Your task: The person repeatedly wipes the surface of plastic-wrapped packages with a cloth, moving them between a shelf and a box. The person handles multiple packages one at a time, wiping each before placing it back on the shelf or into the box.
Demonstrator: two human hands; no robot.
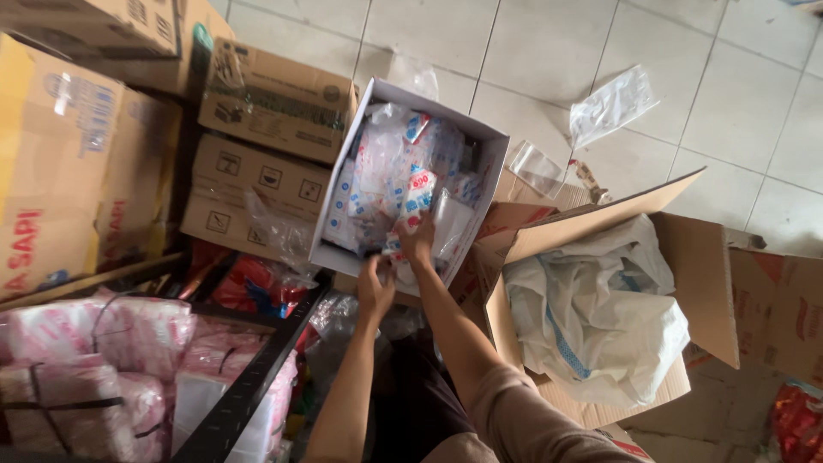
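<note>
Pale floor tiles [531, 34] surround a white cardboard box [490, 163] of crinkly plastic packets [403, 167]; right hand [417, 240] grips one packet, left hand [375, 290] pinches the box's near rim.

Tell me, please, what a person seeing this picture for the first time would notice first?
First comes the white box at the centre, propped on stacked brown cartons and stuffed with small white packets printed in red and blue. Both hands are at it: the right hand reaches among the packets, the left hand is at the near edge. To the right, an open cardboard box on the tiled floor holds a crumpled white sack.
</note>
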